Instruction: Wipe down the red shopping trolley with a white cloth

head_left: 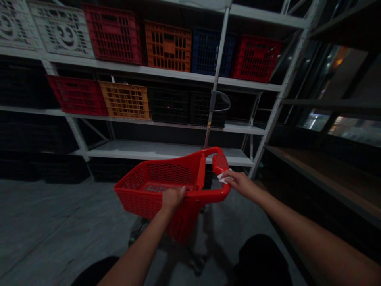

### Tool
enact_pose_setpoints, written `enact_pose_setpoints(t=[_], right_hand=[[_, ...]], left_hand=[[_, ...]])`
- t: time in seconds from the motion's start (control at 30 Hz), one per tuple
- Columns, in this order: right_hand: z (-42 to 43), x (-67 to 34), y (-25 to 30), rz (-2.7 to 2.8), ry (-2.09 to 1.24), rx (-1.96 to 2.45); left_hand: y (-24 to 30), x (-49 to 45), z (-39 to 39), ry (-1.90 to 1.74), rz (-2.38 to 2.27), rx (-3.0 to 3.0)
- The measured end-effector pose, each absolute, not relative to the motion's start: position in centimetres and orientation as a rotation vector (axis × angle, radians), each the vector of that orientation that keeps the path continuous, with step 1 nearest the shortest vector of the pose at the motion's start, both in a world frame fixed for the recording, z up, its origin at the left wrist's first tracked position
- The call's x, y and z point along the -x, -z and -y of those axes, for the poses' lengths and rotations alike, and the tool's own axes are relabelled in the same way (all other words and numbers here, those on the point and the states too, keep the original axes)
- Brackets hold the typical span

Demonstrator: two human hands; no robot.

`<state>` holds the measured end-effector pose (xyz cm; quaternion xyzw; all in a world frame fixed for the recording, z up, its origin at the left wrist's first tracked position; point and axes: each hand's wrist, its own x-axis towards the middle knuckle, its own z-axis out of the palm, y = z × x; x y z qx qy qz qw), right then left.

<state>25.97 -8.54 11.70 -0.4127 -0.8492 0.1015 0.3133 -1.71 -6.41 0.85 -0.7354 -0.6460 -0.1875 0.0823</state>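
- Three tiers of white steel shelving [149, 70] are running from 10 to 2 o'clock, carrying plastic crates [168, 45] in red, orange and blue.
- Red plastic shopping cart [157, 202] is standing at 12 o'clock.
- Left hand [173, 200] is curling closed over the near rim [190, 194].
- Right hand [241, 184] is closing a white tissue [223, 177] against the handle [224, 194].
- Both hands are sharing the load evenly, which is steadying the cart; concrete floor [59, 222] is opening at 9 o'clock, while a wooden shelf [327, 178] is narrowing 3 o'clock.
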Motion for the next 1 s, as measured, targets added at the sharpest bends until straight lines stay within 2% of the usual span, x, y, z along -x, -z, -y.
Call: enact_pose_setpoints(t=[0.13,0.27,0.37,0.47,0.7,1.0], right_hand=[[10.2,-25.5,-7.9,1.810,-0.202,1.113],[12.8,-23.0,-3.4,1.413,-0.241,0.960],[14.3,-20.6,-0.9,1.339,-0.185,0.856],[15.0,-18.0,0.4,1.503,-0.063,0.796],[15.1,-16.6,0.3,1.724,-0.015,0.737],[14.8,-20.7,-3.1,1.443,-0.006,0.890]], left_hand=[[-1.0,1.7,6.4,0.568,1.922,2.206],[-0.9,1.9,6.5,0.611,1.928,2.189],[-0.7,2.2,6.5,0.654,1.928,2.172],[-0.5,2.4,6.5,0.687,1.912,2.175],[-0.6,2.9,6.9,0.757,1.871,2.233],[-0.5,3.2,6.9,0.825,1.870,2.250]])
